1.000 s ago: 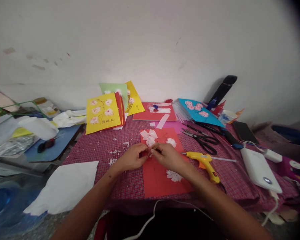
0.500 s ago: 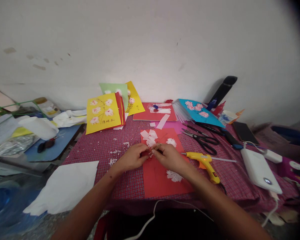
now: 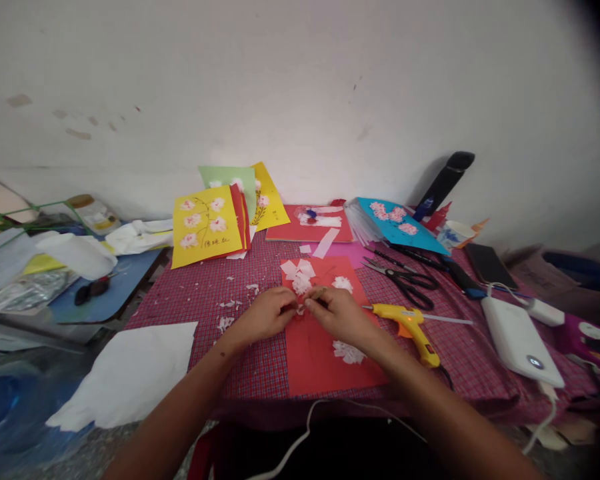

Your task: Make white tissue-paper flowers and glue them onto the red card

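Observation:
My left hand (image 3: pixel 270 312) and my right hand (image 3: pixel 337 312) meet over a sheet of red paper (image 3: pixel 313 370), fingertips pinched close together. Between them shows a small piece of white paper (image 3: pixel 301 309), mostly hidden by the fingers. Just beyond the fingertips, a fluffy white paper flower (image 3: pixel 301 284) lies on the red sheet beside several white paper strips (image 3: pixel 298 269). Another paper flower (image 3: pixel 343 285) sits at the upper right of the sheet, and a third white flower (image 3: pixel 349 352) lies below my right wrist.
Right of the sheet lie a yellow hot glue gun (image 3: pixel 405 323), black-handled scissors (image 3: pixel 405 280) and a white power bank (image 3: pixel 523 340). Yellow flower cards (image 3: pixel 207 227) and a blue card (image 3: pixel 400 225) stand at the back. White scraps (image 3: pixel 226 323) litter the checked cloth, near a torn white sheet (image 3: pixel 130 373).
My fingertips have shifted very slightly around the small paper piece. Everything else on the table stays in place.

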A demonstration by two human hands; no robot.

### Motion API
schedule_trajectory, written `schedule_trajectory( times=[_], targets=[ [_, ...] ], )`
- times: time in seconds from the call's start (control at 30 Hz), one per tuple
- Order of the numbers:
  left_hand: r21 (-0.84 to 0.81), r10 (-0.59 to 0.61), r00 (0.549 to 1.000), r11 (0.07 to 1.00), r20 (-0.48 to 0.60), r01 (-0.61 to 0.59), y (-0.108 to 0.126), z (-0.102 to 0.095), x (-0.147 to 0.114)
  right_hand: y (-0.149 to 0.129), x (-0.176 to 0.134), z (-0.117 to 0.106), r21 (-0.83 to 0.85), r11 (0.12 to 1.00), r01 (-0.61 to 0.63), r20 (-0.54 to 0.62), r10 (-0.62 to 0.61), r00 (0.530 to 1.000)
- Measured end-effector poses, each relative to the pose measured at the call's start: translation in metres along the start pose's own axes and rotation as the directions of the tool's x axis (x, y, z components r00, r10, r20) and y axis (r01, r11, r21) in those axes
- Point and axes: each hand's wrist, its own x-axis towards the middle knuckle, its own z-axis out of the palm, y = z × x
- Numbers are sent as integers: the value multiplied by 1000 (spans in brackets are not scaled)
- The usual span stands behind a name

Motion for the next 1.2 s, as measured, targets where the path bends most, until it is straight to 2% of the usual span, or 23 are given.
schedule_trajectory(
  times=[0.23, 0.37, 0.47, 0.57, 0.63, 0.77, 0.87, 0.93, 1.03, 1.13, 1.2],
  targets=[
    [4, -6, 1000, 1000, 0, 6, 1, -1, 1, 0, -1, -1, 17, 1000, 4, -40, -4, 999],
    [17, -31, 1000, 999, -4, 31, 3, -1, 1, -5, -5, -7, 21, 1000, -10, -111, 12, 994],
    [29, -66, 998, 997, -12, 66, 4, -2, -1, -7, -20, -16, 64, 997, -44, -198, 56, 979],
    [9, -98, 994, 995, -43, 98, 4, -2, -3, -4, -49, -23, 151, 986, -70, -316, 115, 942],
    [-15, -113, 992, 994, -59, 112, 4, -2, -4, 2, -73, -25, 171, 981, -95, -408, 158, 899],
    [-70, -148, 981, 988, -129, 140, 3, -3, -4, 17, -113, -18, 24, 997, -67, -594, 68, 802],
    [-57, -198, 946, 980, -256, 190, 1, -8, 3, 26, -127, -9, -104, 994, -42, -592, -28, 805],
    [1, -202, 937, 977, -285, 211, -2, -13, 11, 31, -130, -5, -134, 990, -39, -601, -51, 798],
    [128, -145, 963, 976, -226, 177, -5, -19, 27, 34, -129, -3, -124, 991, -48, -629, -42, 777],
    [244, -105, 984, 960, -147, 139, -8, -16, 45, 33, -126, -5, -131, 990, -42, -639, -52, 767],
    [234, -131, 982, 959, -137, 161, -11, -10, 55, 30, -125, -6, -142, 989, -31, -641, -68, 765]
  ],
)
